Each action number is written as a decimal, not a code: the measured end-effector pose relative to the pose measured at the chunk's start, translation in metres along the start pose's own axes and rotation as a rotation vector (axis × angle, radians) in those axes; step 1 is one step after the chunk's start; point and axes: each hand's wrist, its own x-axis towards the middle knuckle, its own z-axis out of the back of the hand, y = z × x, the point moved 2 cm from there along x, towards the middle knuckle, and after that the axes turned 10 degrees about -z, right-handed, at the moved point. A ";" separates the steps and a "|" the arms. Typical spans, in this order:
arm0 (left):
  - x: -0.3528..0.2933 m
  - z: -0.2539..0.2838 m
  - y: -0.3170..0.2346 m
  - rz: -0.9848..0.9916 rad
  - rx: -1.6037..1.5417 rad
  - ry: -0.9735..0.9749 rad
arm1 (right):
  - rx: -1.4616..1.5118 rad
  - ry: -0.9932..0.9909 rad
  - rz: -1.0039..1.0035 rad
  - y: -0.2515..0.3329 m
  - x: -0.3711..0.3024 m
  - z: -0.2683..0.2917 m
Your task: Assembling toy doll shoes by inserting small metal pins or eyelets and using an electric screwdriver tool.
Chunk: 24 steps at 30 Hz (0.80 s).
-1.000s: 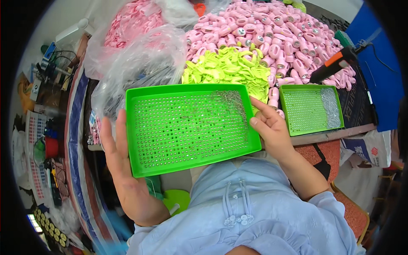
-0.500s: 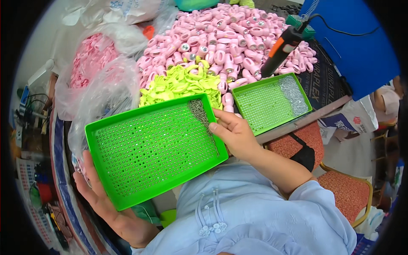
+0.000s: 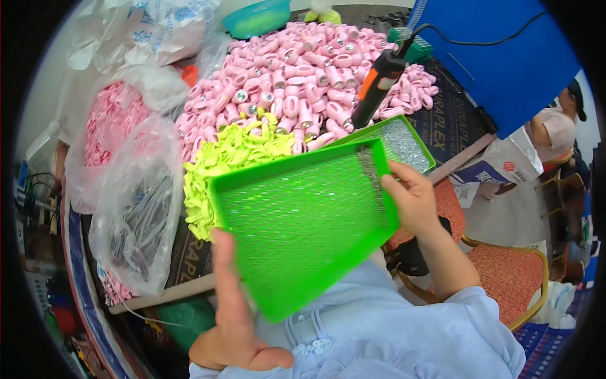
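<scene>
The right hand [image 3: 413, 202] pinches a green tray [image 3: 297, 246] with gray bits [image 3: 371, 167] left heaped at right, the left hand [image 3: 232, 331] spread wide.

Shows bright green over the large tray [image 3: 297, 234], dark grey-brown in the small pieces [image 3: 371, 170] banded along its right end. Repeats green on the second tray [image 3: 421, 140], with glittering silver on the grains [image 3: 399, 143]. Runs pale pink through the heap of looped parts [image 3: 297, 79], deeper pink inside the plastic bag [image 3: 142, 208], yellow-green in the curved pieces [image 3: 240, 148]. Turns teal on the bowl [image 3: 257, 19], blue on the panel [image 3: 499, 63], black with an orange band on the tool [image 3: 379, 85]. Reads pale blue on the shirt [image 3: 404, 328], mottled orange-red with gold edging on the chair [image 3: 505, 278].
</scene>
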 end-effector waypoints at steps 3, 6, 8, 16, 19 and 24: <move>0.018 -0.015 0.008 -0.054 -0.101 0.135 | -0.130 -0.057 -0.042 0.006 0.010 0.065; 0.040 -0.028 0.037 -0.034 0.047 0.248 | -0.353 -0.142 -0.061 0.020 0.022 0.138; 0.044 -0.044 0.062 0.024 0.170 0.201 | -0.511 -0.209 -0.018 0.023 0.036 0.187; 0.059 -0.102 0.105 0.033 0.475 0.139 | -0.762 -0.288 -0.034 -0.004 0.101 0.256; 0.064 -0.112 0.109 0.002 0.477 0.142 | -0.736 -0.235 0.025 -0.010 0.119 0.249; 0.066 -0.124 0.119 -0.044 0.515 0.130 | -0.783 -0.177 0.072 -0.007 0.142 0.237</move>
